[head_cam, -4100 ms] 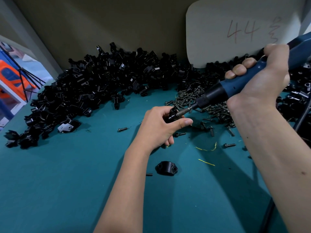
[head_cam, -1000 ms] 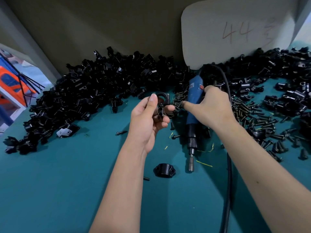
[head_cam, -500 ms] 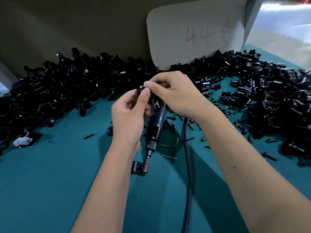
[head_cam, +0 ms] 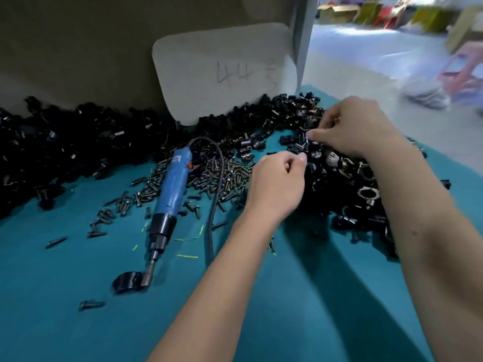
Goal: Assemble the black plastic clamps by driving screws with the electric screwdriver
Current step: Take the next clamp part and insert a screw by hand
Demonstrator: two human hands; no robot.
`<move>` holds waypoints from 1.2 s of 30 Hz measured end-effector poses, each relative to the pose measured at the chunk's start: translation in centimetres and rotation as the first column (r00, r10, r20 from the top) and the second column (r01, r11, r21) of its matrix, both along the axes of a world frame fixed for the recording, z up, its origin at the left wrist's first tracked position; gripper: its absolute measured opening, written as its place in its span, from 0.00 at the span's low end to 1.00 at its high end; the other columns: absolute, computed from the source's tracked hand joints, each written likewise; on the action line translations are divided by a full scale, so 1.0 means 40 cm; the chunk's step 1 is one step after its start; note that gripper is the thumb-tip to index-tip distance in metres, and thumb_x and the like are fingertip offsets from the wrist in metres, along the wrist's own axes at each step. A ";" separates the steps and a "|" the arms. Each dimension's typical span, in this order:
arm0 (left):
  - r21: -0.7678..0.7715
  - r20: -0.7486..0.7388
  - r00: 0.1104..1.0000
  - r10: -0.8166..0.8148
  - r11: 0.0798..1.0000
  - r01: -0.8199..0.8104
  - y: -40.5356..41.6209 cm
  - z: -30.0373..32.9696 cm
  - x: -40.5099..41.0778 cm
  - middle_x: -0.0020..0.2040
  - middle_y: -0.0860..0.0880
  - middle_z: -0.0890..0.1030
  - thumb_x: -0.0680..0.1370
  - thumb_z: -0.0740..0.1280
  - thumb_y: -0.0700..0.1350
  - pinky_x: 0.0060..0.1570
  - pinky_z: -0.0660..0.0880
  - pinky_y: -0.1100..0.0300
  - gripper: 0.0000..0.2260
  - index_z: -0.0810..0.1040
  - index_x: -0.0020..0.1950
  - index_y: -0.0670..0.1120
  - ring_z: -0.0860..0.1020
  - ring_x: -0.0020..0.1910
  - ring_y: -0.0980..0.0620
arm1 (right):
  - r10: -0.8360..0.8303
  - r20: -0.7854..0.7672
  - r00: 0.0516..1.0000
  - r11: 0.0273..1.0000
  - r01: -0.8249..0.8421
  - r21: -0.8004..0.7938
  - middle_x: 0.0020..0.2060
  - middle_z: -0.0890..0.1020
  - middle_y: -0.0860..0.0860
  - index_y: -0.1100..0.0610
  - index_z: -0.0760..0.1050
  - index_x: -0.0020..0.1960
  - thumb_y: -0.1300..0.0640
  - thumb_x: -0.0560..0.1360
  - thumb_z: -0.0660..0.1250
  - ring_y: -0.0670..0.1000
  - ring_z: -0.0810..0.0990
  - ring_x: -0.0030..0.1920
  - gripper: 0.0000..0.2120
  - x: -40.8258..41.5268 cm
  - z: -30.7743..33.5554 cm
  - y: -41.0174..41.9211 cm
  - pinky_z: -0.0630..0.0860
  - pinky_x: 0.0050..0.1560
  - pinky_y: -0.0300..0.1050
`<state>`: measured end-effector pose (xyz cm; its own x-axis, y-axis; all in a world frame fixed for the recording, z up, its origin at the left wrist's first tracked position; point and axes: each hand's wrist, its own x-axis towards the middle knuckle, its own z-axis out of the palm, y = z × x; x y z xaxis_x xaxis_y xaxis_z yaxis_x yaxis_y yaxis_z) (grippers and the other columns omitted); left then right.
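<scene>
The blue electric screwdriver point(head_cam: 173, 189) lies on the teal table with its bit touching a lone black clamp piece point(head_cam: 128, 282). Neither hand is on it. Both hands are over the right-hand heap of black clamps point(head_cam: 345, 186). My right hand point(head_cam: 352, 126) reaches into the heap and pinches a black clamp piece point(head_cam: 304, 138) at its fingertips. My left hand point(head_cam: 277, 184) hovers at the heap's left edge with its fingers curled and its thumb against the forefinger. Whether it holds anything is hidden. Loose screws point(head_cam: 224, 176) lie between the screwdriver and my left hand.
A long heap of black clamp parts point(head_cam: 65, 145) runs along the back wall. A white board marked 44 point(head_cam: 222, 71) leans there. The screwdriver's black cable point(head_cam: 215, 205) crosses the table. Stray screws point(head_cam: 92, 304) lie at front left. The table ends at the right.
Both hands have moved right from above the screwdriver to the right-hand heap. The clamp they held together is no longer seen. The view has swung right.
</scene>
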<state>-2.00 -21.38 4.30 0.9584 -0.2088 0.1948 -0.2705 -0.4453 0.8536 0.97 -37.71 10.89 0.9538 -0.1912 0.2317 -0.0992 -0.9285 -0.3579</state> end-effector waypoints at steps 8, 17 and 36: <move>0.009 -0.050 0.964 0.261 0.965 -0.260 0.060 -0.022 0.075 0.30 0.51 0.78 0.83 0.62 0.50 0.32 0.66 0.55 0.15 0.84 0.43 0.45 0.73 0.30 0.47 | 0.105 -0.013 0.994 0.994 -0.105 0.005 0.40 0.85 0.50 0.48 0.80 0.38 0.60 0.76 0.69 0.54 0.82 0.44 0.11 0.107 -0.060 0.126 0.75 0.49 0.42; -0.074 -0.143 0.905 0.400 0.908 -0.413 0.163 -0.051 0.128 0.36 0.52 0.83 0.83 0.63 0.48 0.39 0.80 0.52 0.13 0.83 0.41 0.50 0.84 0.39 0.44 | 0.238 -0.425 0.873 0.938 -0.321 -0.133 0.80 0.61 0.56 0.45 0.60 0.82 0.65 0.81 0.60 0.62 0.56 0.80 0.32 0.281 -0.190 0.278 0.61 0.77 0.63; -0.181 0.120 0.728 0.675 0.736 -0.652 0.439 -0.040 0.119 0.38 0.50 0.83 0.79 0.63 0.44 0.42 0.76 0.53 0.11 0.83 0.40 0.47 0.78 0.38 0.53 | 0.429 0.166 0.888 0.320 -0.321 0.891 0.37 0.77 0.54 0.58 0.83 0.60 0.65 0.84 0.59 0.47 0.75 0.30 0.15 0.114 -0.135 0.504 0.72 0.30 0.40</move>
